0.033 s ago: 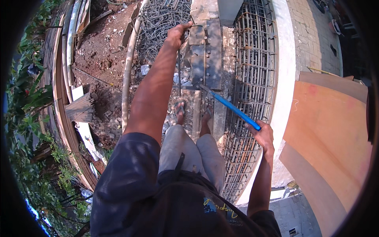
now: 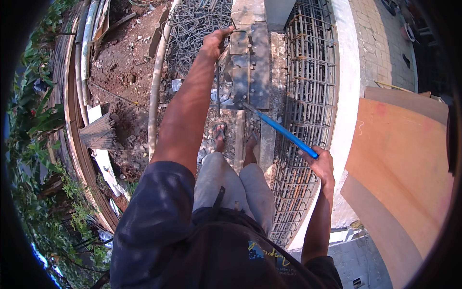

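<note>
My left hand (image 2: 217,41) reaches to the far end of a bending board (image 2: 260,79) and is closed round a thin steel rod (image 2: 249,72). The rod is bent; one length runs along the board beside a row of short metal pegs (image 2: 252,63), and another hangs down past the board's left side. Low on the right, my right hand (image 2: 318,164) grips the end of a blue-handled rebar bender (image 2: 286,131). Its dark metal head (image 2: 246,105) rests at the near edge of the board, by the lowest peg and the rod's near end.
A tangle of bent steel rings (image 2: 197,29) lies beyond the board at the left. Long rebar cages (image 2: 312,62) line the right side by a white wall edge (image 2: 347,58). Plywood sheets (image 2: 399,159) lean farther right. A pole (image 2: 156,82) and rubble flank my feet (image 2: 220,135).
</note>
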Action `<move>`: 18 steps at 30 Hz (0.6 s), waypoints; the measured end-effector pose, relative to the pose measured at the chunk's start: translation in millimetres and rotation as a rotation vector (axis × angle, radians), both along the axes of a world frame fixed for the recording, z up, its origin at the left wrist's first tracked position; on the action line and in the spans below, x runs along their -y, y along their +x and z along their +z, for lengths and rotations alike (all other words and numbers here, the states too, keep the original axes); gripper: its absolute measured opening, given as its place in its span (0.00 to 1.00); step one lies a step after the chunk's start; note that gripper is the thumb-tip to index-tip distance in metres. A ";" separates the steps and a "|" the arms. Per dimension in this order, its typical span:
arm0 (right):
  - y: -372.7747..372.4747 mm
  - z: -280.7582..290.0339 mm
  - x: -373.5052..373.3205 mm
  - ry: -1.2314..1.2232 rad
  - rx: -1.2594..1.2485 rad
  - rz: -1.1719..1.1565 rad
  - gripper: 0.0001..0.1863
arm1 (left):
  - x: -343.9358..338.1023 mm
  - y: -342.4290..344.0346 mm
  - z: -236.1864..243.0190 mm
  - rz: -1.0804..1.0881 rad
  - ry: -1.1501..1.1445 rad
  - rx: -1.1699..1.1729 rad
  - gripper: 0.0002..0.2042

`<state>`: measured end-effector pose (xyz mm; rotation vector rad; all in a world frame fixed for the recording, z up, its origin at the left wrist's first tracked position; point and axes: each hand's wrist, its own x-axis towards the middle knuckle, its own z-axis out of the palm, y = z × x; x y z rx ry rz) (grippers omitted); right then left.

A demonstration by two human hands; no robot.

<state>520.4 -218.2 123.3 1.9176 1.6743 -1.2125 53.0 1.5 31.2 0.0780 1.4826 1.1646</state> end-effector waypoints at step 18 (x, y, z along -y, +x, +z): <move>3.9 -23.5 32.8 0.416 0.072 -0.123 0.30 | -11.6 -25.4 -39.9 -0.095 0.033 -0.156 0.14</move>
